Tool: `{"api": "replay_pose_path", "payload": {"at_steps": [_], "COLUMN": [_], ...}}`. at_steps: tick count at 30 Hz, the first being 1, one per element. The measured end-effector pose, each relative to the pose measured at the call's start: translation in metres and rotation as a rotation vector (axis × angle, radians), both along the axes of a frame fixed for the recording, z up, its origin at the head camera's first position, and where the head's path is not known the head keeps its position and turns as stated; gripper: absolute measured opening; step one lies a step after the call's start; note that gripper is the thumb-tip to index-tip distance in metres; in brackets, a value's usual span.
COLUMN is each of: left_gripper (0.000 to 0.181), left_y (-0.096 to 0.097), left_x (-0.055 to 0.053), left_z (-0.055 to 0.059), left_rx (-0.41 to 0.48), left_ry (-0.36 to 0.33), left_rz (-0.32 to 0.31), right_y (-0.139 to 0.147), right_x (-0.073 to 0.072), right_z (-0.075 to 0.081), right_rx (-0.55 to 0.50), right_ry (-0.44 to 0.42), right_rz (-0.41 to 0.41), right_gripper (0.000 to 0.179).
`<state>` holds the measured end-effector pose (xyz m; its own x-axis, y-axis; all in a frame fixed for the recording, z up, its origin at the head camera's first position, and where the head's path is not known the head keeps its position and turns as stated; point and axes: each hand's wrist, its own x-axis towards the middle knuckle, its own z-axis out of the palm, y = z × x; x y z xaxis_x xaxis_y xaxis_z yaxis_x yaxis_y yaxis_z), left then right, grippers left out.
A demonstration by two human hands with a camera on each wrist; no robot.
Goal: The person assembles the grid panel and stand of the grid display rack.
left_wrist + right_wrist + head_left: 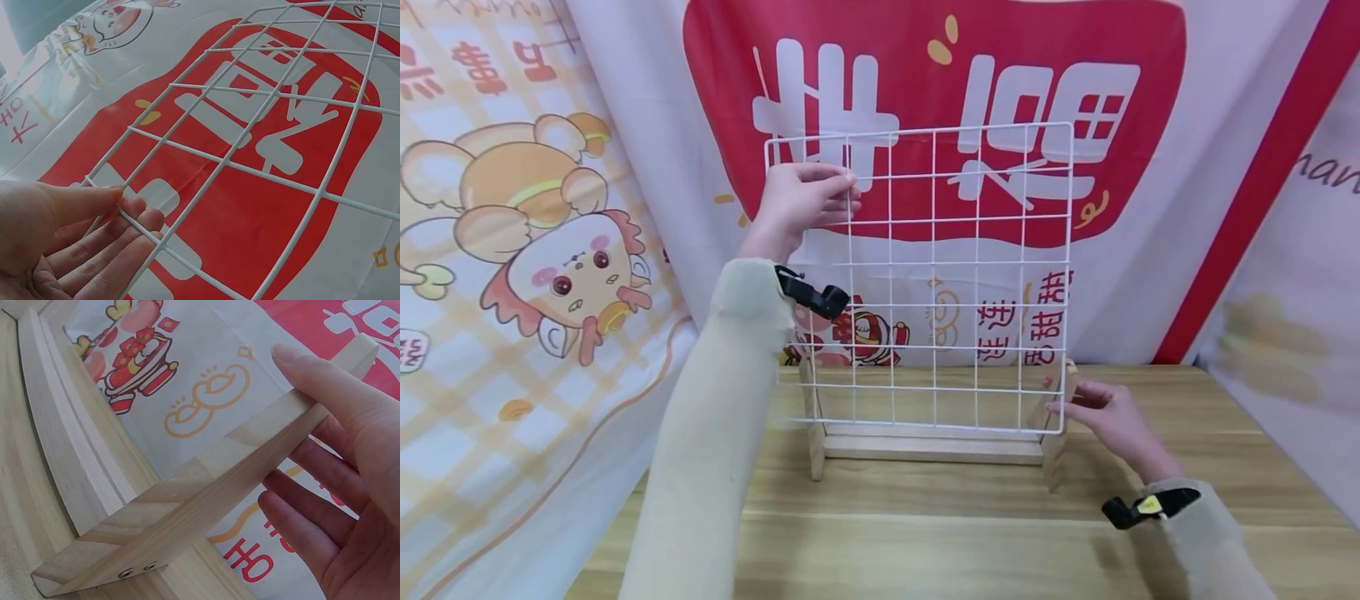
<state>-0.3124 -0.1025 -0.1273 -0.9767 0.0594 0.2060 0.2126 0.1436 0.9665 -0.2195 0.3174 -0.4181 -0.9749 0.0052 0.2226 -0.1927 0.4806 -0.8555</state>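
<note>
A white wire grid panel stands upright before me, overlapping a wooden stand in the head view. My left hand pinches a wire near the panel's upper left corner. In the left wrist view, the thumb of that hand presses on the wire from one side, with fingers behind it. Low on the right, my right hand holds the stand's right side post. The right wrist view has this hand's thumb across the wooden post and the fingers behind it.
The stand rests on a wood-grain table. Behind it hangs a white cloth with a large red printed patch. Another cloth with cartoon prints hangs on the left, and a pale sheet is on the right.
</note>
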Motion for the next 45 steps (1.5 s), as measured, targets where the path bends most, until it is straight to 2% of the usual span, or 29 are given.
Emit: {"api": "replay_pose_path", "payload": {"at_steps": [6, 12, 17, 24, 27, 33, 38, 45], "left_gripper": [0.034, 0.032, 0.032, 0.031, 0.031, 0.031, 0.031, 0.03], "left_y": [0.008, 0.014, 0.02, 0.029, 0.032, 0.031, 0.026, 0.024], "left_x": [-0.005, -0.006, -0.001, 0.009, 0.011, 0.013, 0.012, 0.01], "left_z": [0.005, 0.02, 0.036, 0.051, 0.053, 0.052, 0.049, 0.047], "left_rx": [0.021, 0.02, 0.046, 0.11, 0.129, 0.132, 0.108, 0.129], "left_ry": [0.003, 0.02, 0.048, 0.138, 0.168, 0.197, 0.208, 0.223], "left_rz": [-0.009, -0.011, -0.013, -0.01, -0.013, -0.002, 0.01, 0.007], "right_y": [0.001, 0.001, 0.0, 0.0, 0.0, 0.0, 0.0, 0.0], "right_x": [-0.001, 0.0, -0.001, -0.002, -0.001, 0.0, 0.001, 0.0], "right_z": [-0.002, 0.0, -0.003, -0.003, -0.002, 0.0, 0.002, 0.0], "right_rx": [-0.017, -0.004, 0.015, 0.047, 0.04, 0.031, 0.048, 0.054], "right_ry": [-0.016, -0.01, 0.005, 0.006, 0.007, -0.051, -0.068, -0.083], "right_rz": [0.014, 0.021, 0.01, -0.003, 0.006, 0.009, -0.003, -0.016], "right_gripper": [0.047, 0.048, 0.041, 0.045, 0.046, 0.05, 0.054, 0.057]}}
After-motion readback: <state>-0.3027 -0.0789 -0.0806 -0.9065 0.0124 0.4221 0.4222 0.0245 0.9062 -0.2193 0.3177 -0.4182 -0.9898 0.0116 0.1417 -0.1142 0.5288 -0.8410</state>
